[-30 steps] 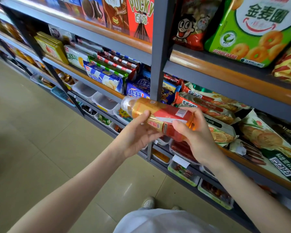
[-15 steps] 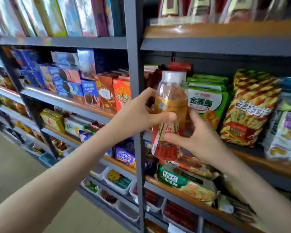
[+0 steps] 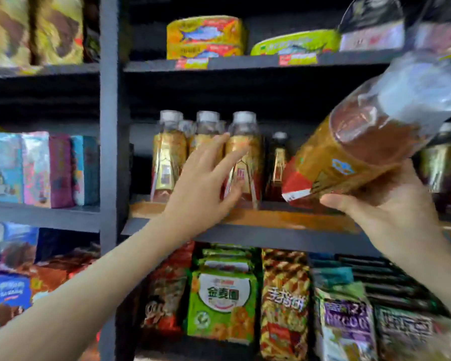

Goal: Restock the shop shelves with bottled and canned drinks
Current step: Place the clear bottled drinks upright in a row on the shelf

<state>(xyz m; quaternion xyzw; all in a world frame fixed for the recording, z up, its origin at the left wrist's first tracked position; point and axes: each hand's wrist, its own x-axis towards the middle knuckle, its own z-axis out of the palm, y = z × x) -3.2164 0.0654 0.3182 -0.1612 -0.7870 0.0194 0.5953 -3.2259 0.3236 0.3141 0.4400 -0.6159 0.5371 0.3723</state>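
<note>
The restock is under way, not finished: one bottle (image 3: 349, 157) is not yet on the shelf (image 3: 284, 218). The right hand (image 3: 391, 209) grasps it round its lower body from below, and it lies tilted just in front of and above the shelf's right part, cap up and to the right. On the shelf a row (image 3: 167, 157) of like bottles already stands upright at the left end, with a dark bottle (image 3: 277, 165) beside them and more blurred ones further right. The left hand (image 3: 203, 183) is released, its fingers straight and spread against the front of the row; it holds nothing. It looks set to steady or shift the row. What is left, by my reading, is to stand the bottle on the shelf. How many more drinks wait cannot be told.
</note>
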